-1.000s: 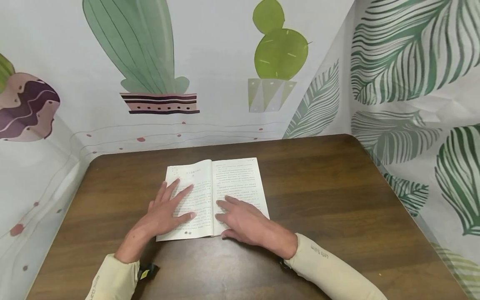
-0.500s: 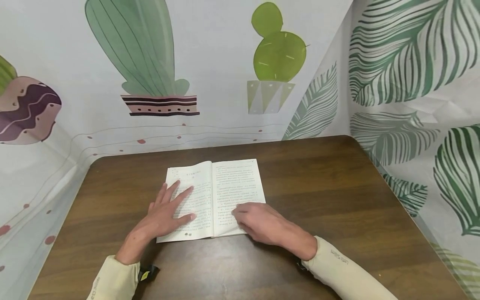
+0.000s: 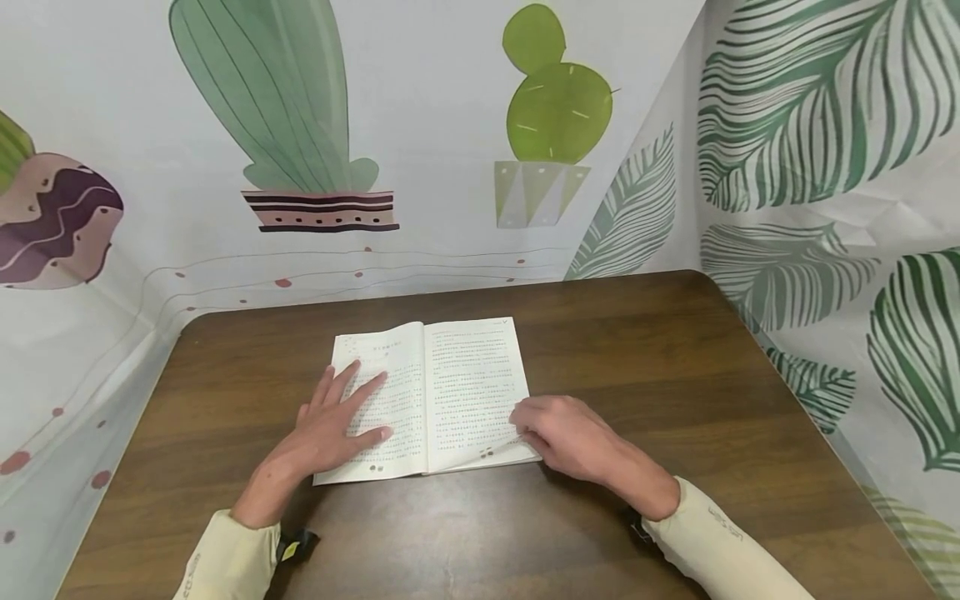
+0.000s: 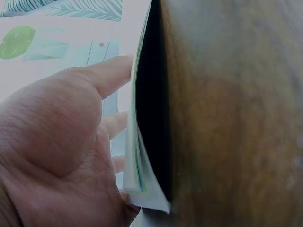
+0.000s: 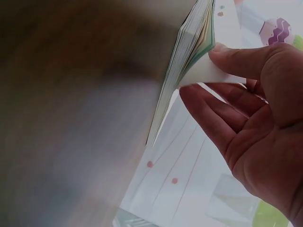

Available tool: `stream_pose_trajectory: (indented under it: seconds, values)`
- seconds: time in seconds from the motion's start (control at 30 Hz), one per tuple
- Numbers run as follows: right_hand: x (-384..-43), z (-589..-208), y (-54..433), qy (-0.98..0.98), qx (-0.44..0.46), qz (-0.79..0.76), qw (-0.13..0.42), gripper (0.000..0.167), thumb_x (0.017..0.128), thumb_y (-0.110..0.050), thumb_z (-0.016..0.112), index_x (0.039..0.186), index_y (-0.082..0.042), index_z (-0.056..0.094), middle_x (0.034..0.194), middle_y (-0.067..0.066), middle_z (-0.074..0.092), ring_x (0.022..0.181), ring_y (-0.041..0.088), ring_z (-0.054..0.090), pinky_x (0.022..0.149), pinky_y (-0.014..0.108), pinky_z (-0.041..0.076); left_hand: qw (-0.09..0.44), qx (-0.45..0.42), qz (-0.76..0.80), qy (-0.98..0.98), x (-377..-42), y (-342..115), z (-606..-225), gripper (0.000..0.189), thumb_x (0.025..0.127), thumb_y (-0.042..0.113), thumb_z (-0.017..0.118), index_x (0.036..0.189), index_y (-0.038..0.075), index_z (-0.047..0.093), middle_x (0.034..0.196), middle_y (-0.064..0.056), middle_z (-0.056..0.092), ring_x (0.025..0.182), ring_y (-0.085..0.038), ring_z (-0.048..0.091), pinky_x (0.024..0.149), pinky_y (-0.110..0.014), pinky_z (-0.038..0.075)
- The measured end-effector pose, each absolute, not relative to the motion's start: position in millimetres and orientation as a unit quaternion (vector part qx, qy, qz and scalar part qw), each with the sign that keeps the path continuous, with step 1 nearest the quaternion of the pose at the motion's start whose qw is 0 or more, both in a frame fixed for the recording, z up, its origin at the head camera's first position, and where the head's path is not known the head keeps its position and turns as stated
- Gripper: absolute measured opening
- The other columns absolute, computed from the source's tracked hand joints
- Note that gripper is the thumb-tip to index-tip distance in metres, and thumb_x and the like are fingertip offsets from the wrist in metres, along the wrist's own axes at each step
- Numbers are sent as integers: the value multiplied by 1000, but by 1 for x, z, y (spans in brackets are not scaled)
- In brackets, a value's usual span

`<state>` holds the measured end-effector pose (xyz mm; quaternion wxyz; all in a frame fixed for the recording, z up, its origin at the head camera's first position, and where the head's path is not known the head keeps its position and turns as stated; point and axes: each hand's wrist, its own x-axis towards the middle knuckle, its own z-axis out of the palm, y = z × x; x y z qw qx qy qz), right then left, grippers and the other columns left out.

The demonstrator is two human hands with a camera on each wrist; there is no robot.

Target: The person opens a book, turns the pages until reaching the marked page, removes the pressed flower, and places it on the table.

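Steadying an open paper book with white pages and small lines of dark print (image 3: 425,392), using two bare hands. Lying spread face up on the dark brown, wood-grain tabletop (image 3: 637,358), directly in front of the cream-sleeved person, with the spine running away from the body, probably for reading or handling from this side.

Resting the left hand (image 3: 324,432) on the white, printed left page (image 3: 405,400), fingers long and fanned apart, thumb angled toward the spine; gripping nothing. Likely spread so broadly to weigh that side down and stop the book from sliding or springing closed.

Bending the fingers of the right hand (image 3: 566,433) at the outer edge of the white, printed right page (image 3: 472,375), near the lower corner. Pinching paper there between thumb and fingertips, with a visible bow in the sheet in the right wrist view. Presumably held by the corner because of the easy purchase on a loose edge, far from the bound spine. Cannot tell whether gripping one leaf or several.

Standing behind the tabletop, a white wall covering printed with green cacti and leaves (image 3: 442,108).
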<state>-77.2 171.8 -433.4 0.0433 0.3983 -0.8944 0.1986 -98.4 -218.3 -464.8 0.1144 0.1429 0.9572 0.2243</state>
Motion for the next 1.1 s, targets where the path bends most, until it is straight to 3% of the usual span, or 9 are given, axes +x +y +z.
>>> stream_pose_trajectory:
  seconds: [0.13,0.27,0.4,0.5,0.63,0.7,0.8,0.97,1.1]
  values:
    - [-77,-434,176,-916,333,214,66,26,87,-2,81,79,-17,61,80,-9,56,71,7,48,63,24,46,100,149,233,956,-95,-215,-459,84,96,58,71,167,30,35,177,-15,10,159,-54,-2,104,-91,15]
    - [-80,-436,177,-940,219,247,80,36,81,-15,92,73,-18,57,74,-7,52,66,9,47,59,25,43,97,151,233,956,-94,-214,-458,84,96,57,71,167,29,36,177,-16,11,159,-54,-1,103,-91,16]
    - [-83,-439,175,-923,171,343,22,30,88,-23,89,72,-18,65,68,-7,55,61,9,48,55,25,41,104,148,230,956,-95,-215,-459,84,97,56,71,167,28,35,177,-15,9,159,-53,-2,105,-90,16]
    - [-82,-443,170,-878,163,448,-49,10,98,-19,78,97,-9,78,87,0,70,74,13,62,66,25,51,112,143,226,957,-95,-215,-457,83,98,57,70,168,29,34,178,-14,8,160,-52,-4,106,-89,15]
    - [-80,-449,157,-801,163,562,-129,32,108,-8,57,138,1,65,129,15,71,115,26,67,98,33,52,117,144,222,957,-95,-215,-455,84,98,60,68,168,29,33,178,-14,7,160,-53,-4,107,-89,15]
    - [-79,-450,148,-768,170,598,-154,38,109,-4,50,145,2,58,138,18,67,127,28,61,106,35,47,116,144,218,958,-95,-215,-454,84,98,61,67,168,29,33,178,-14,7,160,-53,-4,106,-89,15]
    - [-77,-452,133,-746,177,621,-161,39,110,-3,45,146,3,57,142,18,63,130,28,55,107,35,44,115,142,215,959,-96,-215,-454,83,99,62,66,168,30,33,178,-14,7,159,-53,-3,106,-89,16]
    - [-77,-453,108,-734,189,630,-171,39,107,1,46,144,3,57,143,17,63,135,26,54,113,37,40,118,125,249,953,-96,-214,-454,66,110,62,40,168,30,35,178,-14,7,160,-51,-6,108,-88,10]
    - [-79,-454,92,-721,216,629,-194,56,104,3,50,159,-3,40,159,14,51,148,28,46,120,45,36,116,108,297,942,-97,-213,-454,62,115,55,17,166,28,40,178,-15,8,160,-50,-7,109,-88,5]
